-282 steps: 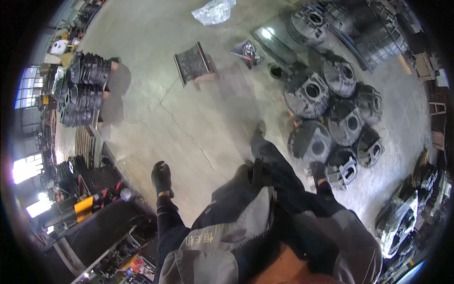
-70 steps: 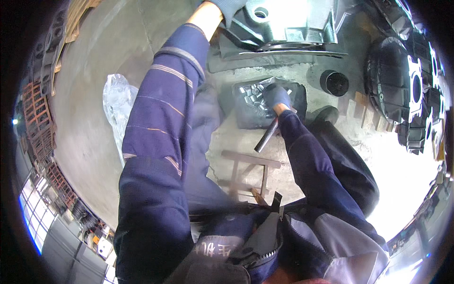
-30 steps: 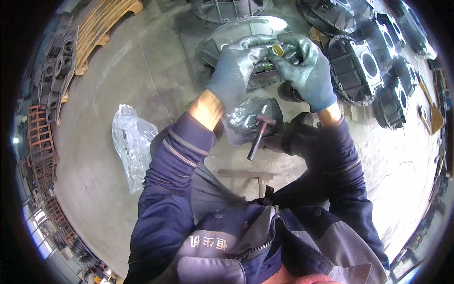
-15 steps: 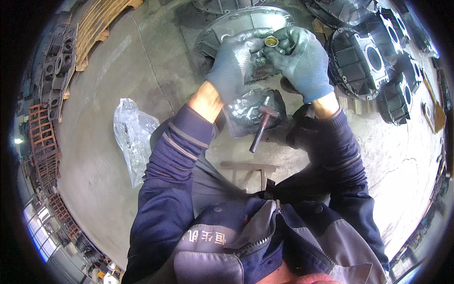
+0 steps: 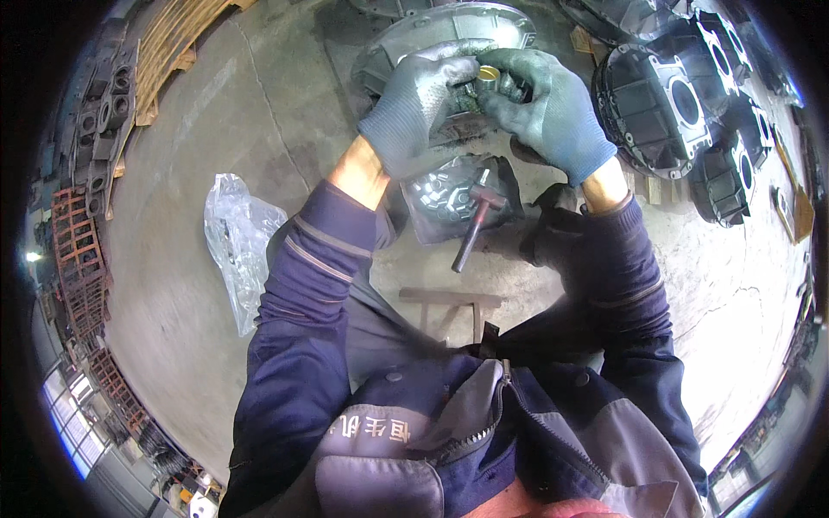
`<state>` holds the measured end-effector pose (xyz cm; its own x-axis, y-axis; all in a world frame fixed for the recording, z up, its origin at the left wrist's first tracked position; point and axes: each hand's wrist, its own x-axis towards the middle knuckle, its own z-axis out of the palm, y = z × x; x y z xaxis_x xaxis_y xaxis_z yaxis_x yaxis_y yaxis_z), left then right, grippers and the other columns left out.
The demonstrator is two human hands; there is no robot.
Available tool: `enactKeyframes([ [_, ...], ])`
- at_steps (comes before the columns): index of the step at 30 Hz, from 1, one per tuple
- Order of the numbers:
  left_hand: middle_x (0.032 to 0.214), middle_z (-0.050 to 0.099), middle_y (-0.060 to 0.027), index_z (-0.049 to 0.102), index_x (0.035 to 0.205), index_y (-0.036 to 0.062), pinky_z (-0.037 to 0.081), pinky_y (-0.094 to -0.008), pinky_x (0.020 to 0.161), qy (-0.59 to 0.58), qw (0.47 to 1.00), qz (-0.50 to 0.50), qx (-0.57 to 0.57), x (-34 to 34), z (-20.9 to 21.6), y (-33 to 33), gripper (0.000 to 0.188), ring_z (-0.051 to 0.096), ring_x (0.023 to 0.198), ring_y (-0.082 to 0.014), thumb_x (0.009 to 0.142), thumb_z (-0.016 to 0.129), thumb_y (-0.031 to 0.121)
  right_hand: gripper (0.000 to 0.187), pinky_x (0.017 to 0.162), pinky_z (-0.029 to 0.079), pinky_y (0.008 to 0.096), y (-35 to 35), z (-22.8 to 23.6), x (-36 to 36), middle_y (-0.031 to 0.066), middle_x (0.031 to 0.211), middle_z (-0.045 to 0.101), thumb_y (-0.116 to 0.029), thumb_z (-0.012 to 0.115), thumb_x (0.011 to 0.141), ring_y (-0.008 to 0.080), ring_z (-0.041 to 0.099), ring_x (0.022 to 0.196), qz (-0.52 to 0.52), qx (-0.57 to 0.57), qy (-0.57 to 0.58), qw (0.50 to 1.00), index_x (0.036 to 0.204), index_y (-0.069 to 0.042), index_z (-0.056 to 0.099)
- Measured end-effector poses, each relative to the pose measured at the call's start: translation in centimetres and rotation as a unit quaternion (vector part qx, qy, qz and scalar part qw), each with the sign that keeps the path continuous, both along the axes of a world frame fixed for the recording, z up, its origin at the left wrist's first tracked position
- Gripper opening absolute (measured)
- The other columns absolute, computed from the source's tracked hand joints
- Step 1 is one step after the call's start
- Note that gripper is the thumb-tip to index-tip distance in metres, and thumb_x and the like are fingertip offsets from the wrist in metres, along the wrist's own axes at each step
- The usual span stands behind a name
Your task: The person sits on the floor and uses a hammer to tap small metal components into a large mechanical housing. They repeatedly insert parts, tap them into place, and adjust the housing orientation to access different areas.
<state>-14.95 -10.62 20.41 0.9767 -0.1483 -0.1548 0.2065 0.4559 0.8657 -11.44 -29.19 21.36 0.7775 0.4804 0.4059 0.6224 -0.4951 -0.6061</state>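
My left hand (image 5: 413, 105) and my right hand (image 5: 560, 114), both in grey-blue coated gloves, meet at the top middle. Between their fingertips is a small cylindrical metal bushing (image 5: 489, 76) with a brass-coloured inside, its open end facing me. Thumb and fingers of the right hand pinch it; the left fingers close around its other side. Just beyond and partly behind the gloves lies a large round grey metal housing (image 5: 373, 65). Below the hands, a hammer (image 5: 474, 224) rests across a dark sheet or bag (image 5: 423, 226) with several small shiny metal parts (image 5: 445, 197) on it.
A crumpled clear plastic bag (image 5: 233, 246) lies on the concrete floor to the left. More dark castings (image 5: 648, 112) stand at the right on wood. A low stool-like frame (image 5: 449, 300) is between my legs. A wooden pallet (image 5: 177, 43) is at the far left.
Both hands have shifted slightly left and up with the bushing. It has tilted, so more of its outer side shows. The hammer has not been touched.
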Motion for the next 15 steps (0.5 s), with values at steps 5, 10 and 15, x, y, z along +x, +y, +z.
enactKeyframes([
  [5, 0.114, 0.071, -0.0151, 0.064, 0.128, -0.0086, 0.061, -0.0363, 0.088, 0.073, 0.997, 0.008, -0.019, 0.5, -0.7, 0.3, 0.036, 0.072, 0.098, -0.0238, 0.099, 0.052, 0.009, 0.039, 0.078, 0.058, 0.0405, -0.3, 0.1, -0.1, 0.0166, 0.094, 0.074, -0.034, 0.078, 0.081, 0.0342, 0.073, 0.086, -0.014, -0.039, 0.065, 0.997, 0.108, -0.007, 0.073],
  [10, 0.121, 0.069, -0.0144, 0.062, 0.133, -0.006, 0.06, -0.0349, 0.092, 0.056, 0.995, -0.036, -0.076, 0.3, -1.1, 0.4, 0.037, 0.071, 0.103, -0.0218, 0.102, 0.052, 0.012, 0.043, 0.074, 0.059, 0.0392, -0.8, 0.3, 0.0, 0.0138, 0.088, 0.075, -0.041, 0.084, 0.078, 0.0304, 0.074, 0.081, -0.065, -0.013, 0.104, 0.992, 0.103, -0.007, 0.073],
  [15, 0.122, 0.069, -0.0121, 0.061, 0.136, -0.004, 0.058, -0.0318, 0.096, 0.007, 0.997, 0.002, 0.073, 0.1, -1.2, -0.1, 0.038, 0.069, 0.105, -0.0179, 0.101, 0.058, 0.011, 0.045, 0.074, 0.059, 0.0362, -1.0, -0.1, 0.0, 0.0124, 0.087, 0.076, -0.039, 0.088, 0.078, 0.0252, 0.075, 0.081, -0.094, -0.009, 0.105, 0.99, 0.103, -0.005, 0.072],
])
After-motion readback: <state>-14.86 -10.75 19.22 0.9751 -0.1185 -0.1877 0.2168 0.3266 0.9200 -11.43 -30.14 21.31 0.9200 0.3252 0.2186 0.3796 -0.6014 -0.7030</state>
